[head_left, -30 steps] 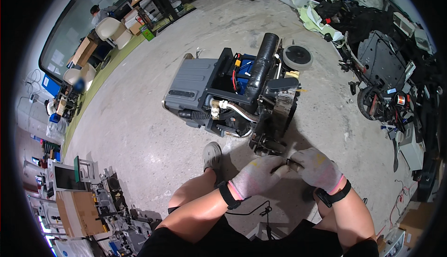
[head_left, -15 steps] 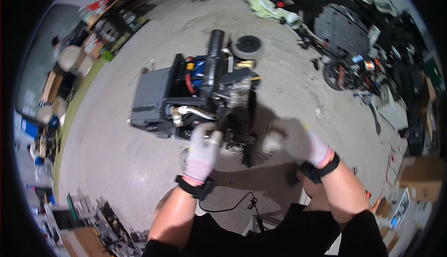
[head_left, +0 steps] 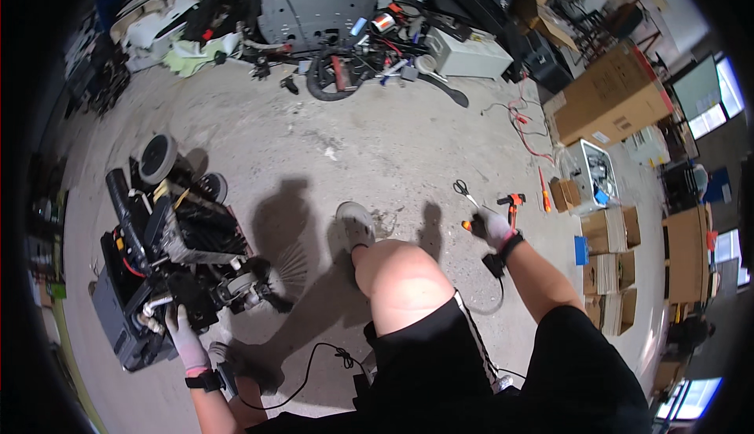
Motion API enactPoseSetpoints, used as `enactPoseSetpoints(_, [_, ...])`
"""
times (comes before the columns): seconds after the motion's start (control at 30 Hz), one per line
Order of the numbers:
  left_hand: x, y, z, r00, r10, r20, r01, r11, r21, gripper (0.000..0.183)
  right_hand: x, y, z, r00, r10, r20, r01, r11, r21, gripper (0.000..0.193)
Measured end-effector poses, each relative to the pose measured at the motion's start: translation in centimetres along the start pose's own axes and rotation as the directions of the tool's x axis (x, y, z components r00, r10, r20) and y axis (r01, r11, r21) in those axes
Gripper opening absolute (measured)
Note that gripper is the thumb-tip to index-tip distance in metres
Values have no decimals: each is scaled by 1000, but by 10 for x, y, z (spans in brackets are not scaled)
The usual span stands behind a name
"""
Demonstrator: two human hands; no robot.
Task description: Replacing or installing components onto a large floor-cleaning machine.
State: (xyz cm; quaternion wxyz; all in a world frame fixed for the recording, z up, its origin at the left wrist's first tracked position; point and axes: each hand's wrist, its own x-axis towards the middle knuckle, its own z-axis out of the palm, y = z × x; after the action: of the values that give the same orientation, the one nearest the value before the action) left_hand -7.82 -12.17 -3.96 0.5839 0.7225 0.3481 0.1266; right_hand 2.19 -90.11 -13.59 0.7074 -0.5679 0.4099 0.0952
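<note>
My left hand (head_left: 187,344), in a pale work glove, reaches up to the near side of a dark grey floor-cleaning machine (head_left: 118,312). Its fingers are at the machine's edge, close to a white hose (head_left: 159,302); what they grip there is partly hidden. A round brush with splayed bristles (head_left: 290,273) sticks out from the machine's right side. Far to the right, my gloved right hand (head_left: 495,228) is low over the floor, closed around a tool with an orange-and-yellow end (head_left: 466,225). Scissors (head_left: 465,191), an orange-and-black tool (head_left: 512,205) and a screwdriver (head_left: 543,190) lie beyond it.
Small open cardboard boxes (head_left: 609,271) and a white bin (head_left: 593,171) stand at right, before a large carton (head_left: 609,92). Piled parts, including a grey panel (head_left: 314,10), line the far side. A black cable (head_left: 302,383) crosses the floor near my legs.
My view has swung right, so the machine now sits at the left. My right hand has moved from beside the machine to the tools on the floor. The left hand stays at the machine.
</note>
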Motion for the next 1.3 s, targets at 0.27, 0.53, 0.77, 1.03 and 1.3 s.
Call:
enactPoseSetpoints(0.27, [-7,-12,-10,997,-8,71,17,992,-123,56,-29,136,-214,899,188,-397,-267,951,-155,27])
enactPoseSetpoints(0.53, [-8,-9,-65,895,-128,427,288,897,-334,53,-21,60,-235,866,37,-499,-195,944,-267,36])
enactPoseSetpoints(0.77, [-88,62,-185,984,159,-81,-178,904,-389,57,-3,-73,-140,946,-324,14,271,766,-583,32])
enactPoseSetpoints(1.03, [-250,59,-350,719,304,-625,-216,952,216,41,-56,-175,97,739,-392,548,562,807,-180,36])
enactPoseSetpoints(1.3, [-364,-6,-274,1000,-5,9,2,946,323,20,-205,-171,264,345,-368,864,782,621,-47,43])
